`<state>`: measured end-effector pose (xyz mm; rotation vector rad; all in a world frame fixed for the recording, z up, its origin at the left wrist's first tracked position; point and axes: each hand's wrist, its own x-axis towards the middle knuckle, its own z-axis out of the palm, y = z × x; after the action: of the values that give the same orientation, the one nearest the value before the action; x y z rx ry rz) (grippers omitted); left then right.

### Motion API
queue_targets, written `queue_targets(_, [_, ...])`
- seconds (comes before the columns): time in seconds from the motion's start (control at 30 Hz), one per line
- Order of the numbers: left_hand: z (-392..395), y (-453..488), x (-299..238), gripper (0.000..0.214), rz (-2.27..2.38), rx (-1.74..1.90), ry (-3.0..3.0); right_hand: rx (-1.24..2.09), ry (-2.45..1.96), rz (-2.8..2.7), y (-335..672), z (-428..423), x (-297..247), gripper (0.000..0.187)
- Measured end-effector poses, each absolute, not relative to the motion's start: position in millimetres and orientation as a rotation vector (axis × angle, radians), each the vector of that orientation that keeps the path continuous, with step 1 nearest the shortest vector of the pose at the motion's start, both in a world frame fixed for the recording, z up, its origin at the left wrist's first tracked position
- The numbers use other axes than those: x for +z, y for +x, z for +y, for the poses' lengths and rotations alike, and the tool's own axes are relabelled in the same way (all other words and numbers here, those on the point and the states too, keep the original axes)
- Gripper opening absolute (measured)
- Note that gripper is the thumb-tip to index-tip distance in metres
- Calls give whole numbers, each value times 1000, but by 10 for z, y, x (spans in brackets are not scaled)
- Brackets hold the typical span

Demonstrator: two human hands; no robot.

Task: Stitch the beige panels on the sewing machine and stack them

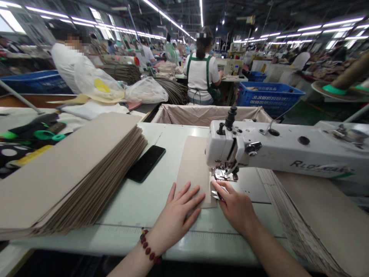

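Observation:
A beige fabric panel [193,161] lies on the pale green table, its right edge beside the presser foot [226,175] of a white sewing machine [276,144]. My left hand [182,209] rests flat on the panel's near part, fingers spread, a dark red bead bracelet [148,248] at the wrist. Just in front of the presser foot, my right hand [238,207] is closed around small thread snips [216,195], whose blades point left over the panel. Its thumb and fingertips are at the panel's right edge; whether they also pinch the fabric I cannot tell.
A tall stack of beige panels [86,154] stands at the left, with a black phone [147,163] beside it. More panels [323,215] lie under the machine arm at the right. Behind the table is a cloth-lined bin [184,114]; a blue crate [269,96] and co-workers are farther back.

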<state>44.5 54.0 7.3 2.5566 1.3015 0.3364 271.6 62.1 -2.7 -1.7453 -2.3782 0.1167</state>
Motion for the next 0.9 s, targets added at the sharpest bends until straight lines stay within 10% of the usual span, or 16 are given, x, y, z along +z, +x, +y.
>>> queue_targets(0.9, [1083,567,22,58,1208,368,2647,177,-1669,-2293,2734,623,-100,47])
